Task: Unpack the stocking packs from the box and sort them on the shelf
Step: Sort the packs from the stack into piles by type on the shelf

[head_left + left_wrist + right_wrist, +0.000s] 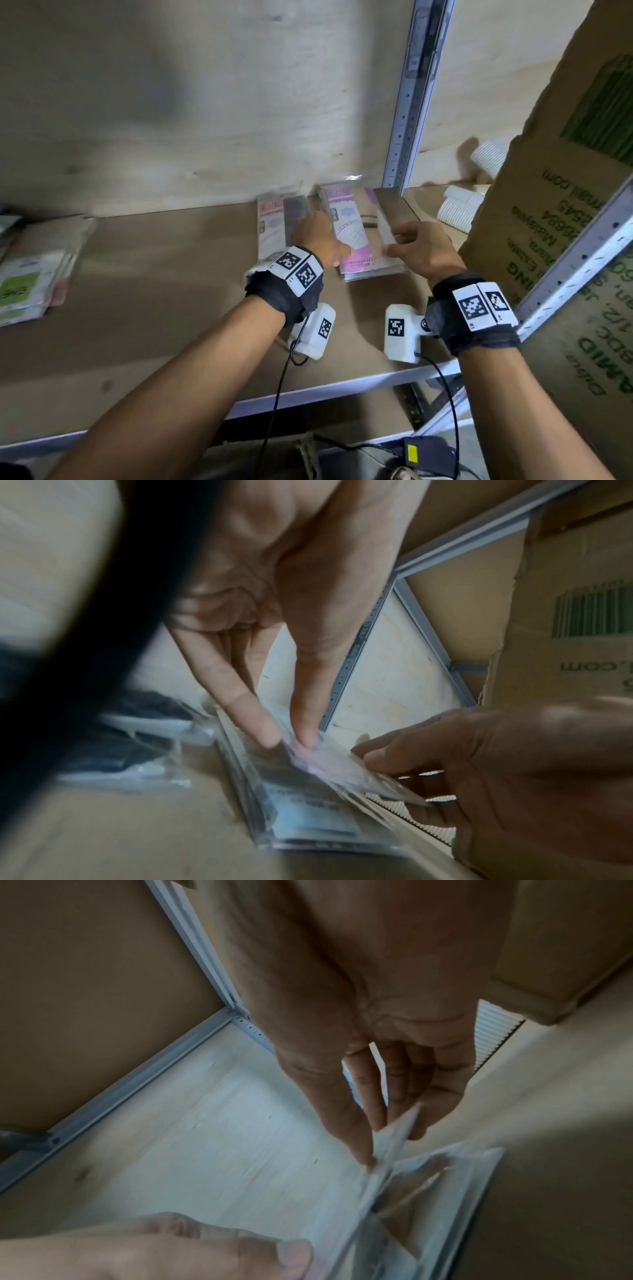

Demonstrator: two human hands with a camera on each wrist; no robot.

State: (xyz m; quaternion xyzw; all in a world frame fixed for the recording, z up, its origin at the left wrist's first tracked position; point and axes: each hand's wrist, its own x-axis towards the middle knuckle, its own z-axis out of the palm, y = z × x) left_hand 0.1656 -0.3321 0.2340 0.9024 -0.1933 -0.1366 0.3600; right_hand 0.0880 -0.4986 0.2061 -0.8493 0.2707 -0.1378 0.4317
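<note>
A stack of pink-and-purple stocking packs (359,240) lies on the wooden shelf (171,308), near the back wall. Both hands hold its top pack (329,764), which is slightly lifted. My left hand (339,255) pinches the pack's left edge between thumb and forefinger (270,734). My right hand (394,243) pinches the right edge, the thumb and fingers (363,1139) closing on clear wrap. A second stack, with dark stockings (274,222), lies just left of it, partly behind my left hand. The cardboard box (548,240) with green print stands at the right.
More packs with green labels (30,274) are piled at the shelf's far left. White ribbed rolls (459,209) lie behind the metal upright (407,113), beside the box. The shelf's metal front rail (308,390) runs below my wrists.
</note>
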